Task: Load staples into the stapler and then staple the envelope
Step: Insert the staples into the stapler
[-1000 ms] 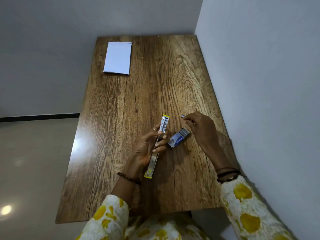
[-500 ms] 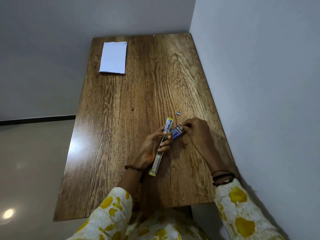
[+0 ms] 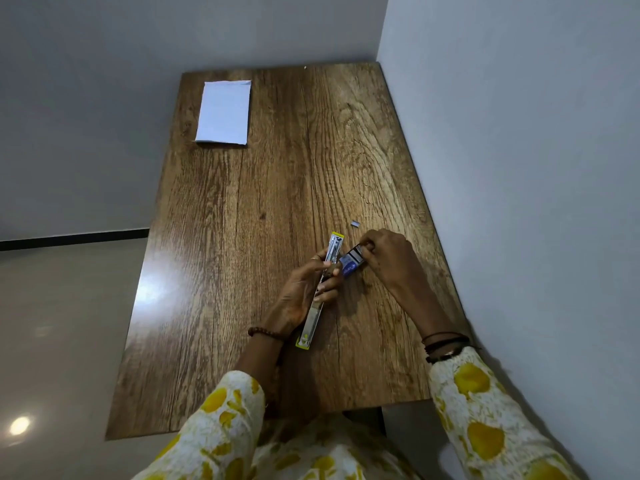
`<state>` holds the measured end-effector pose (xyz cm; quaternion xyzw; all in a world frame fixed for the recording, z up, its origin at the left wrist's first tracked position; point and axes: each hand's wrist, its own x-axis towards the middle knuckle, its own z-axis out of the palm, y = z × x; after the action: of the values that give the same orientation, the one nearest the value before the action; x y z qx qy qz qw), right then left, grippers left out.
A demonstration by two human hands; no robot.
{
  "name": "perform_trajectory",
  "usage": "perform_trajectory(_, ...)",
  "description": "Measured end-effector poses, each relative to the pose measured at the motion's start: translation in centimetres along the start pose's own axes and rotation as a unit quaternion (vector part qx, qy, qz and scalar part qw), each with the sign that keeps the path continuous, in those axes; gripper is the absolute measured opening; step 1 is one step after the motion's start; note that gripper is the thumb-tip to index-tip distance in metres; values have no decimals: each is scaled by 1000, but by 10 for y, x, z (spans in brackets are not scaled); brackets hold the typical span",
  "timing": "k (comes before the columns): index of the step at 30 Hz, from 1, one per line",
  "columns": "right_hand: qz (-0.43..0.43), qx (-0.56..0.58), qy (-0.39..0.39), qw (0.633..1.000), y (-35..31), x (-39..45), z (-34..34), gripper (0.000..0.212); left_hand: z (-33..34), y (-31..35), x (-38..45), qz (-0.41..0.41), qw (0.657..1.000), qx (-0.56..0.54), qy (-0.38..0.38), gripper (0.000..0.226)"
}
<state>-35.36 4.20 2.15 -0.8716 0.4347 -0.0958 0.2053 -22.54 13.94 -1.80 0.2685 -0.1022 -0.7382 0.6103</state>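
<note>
The left hand [image 3: 304, 289] grips the long yellow-edged metal stapler [image 3: 320, 289], swung open to take staples. The right hand [image 3: 384, 252] pinches the small blue staple box [image 3: 350, 263] — near the wooden counter's [image 3: 277, 188] right edge. The white paper envelope [image 3: 224, 114] waits at the far left corner.

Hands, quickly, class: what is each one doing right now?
Left hand: grips the opened yellow stapler.
Right hand: fingertips pinch at the open end of the small blue staple box.

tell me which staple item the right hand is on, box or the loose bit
The blue staple box: the right hand pinches its far end. The small loose staple strip lies untouched beyond it.
</note>
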Motion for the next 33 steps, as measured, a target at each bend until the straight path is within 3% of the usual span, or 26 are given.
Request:
perform_trajectory(6, -5, 13, 13, 1000, 0, -4, 0, 18, -1, 0, 0, -2, 1000, -8, -12, 54)
perform_trajectory(11, 46, 51, 22, 997, 0, 2, 1, 17, -1, 1, -1, -4, 1000, -8, -9, 53)
perform_trajectory(17, 92, 97, -15, 991, 2, 10, 2, 15, -1, 1, -1, -7, 1000, 5, 24, 36)
perform_trajectory(20, 113, 119, -19, 986, 3, 10, 1, 15, 1, 2, -1, -8, 1000, 5, 16, 41)
perform_trajectory(23, 118, 155, -4, 981, 5, 7, 2, 14, 2, 2, -1, -6, 999, 17, 32, 28)
perform_trajectory(28, 139, 238, 41, 960, 7, 5, 2, 11, 3, 2, -2, -4, 999, 22, 37, 28)
perform_trajectory(33, 131, 233, 50, 962, 9, 2, 3, 9, 2, 3, -2, -4, 999, 21, 31, 24)
